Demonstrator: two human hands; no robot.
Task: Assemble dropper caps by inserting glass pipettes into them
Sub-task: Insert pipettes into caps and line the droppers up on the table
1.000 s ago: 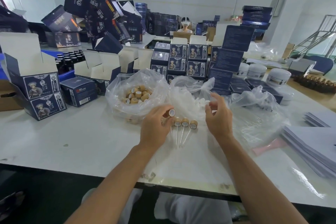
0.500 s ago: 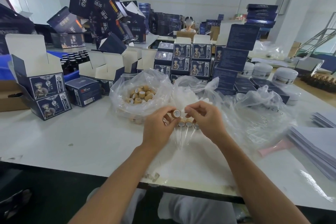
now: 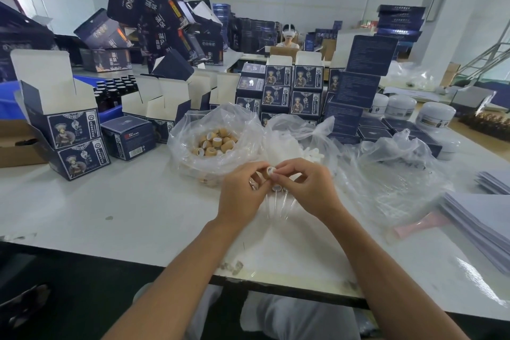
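1. Left hand (image 3: 242, 192): grip closed, fingertips curled round a small tan cylindrical dropper cap (image 3: 267, 172), white-lined opening turned toward the right hand.
2. Right hand (image 3: 306, 188): thumb and forefinger pinched tight at the cap's opening; what they pinch is too small to tell.
3. Directly beneath the hands: assembled caps (image 3: 276, 188) lying on the white table (image 3: 110, 215), their thin clear glass pipettes (image 3: 276, 203) pointing toward the person.
4. Beyond the left hand: crinkled clear plastic bag (image 3: 193, 146) holding loose tan caps (image 3: 216, 142).
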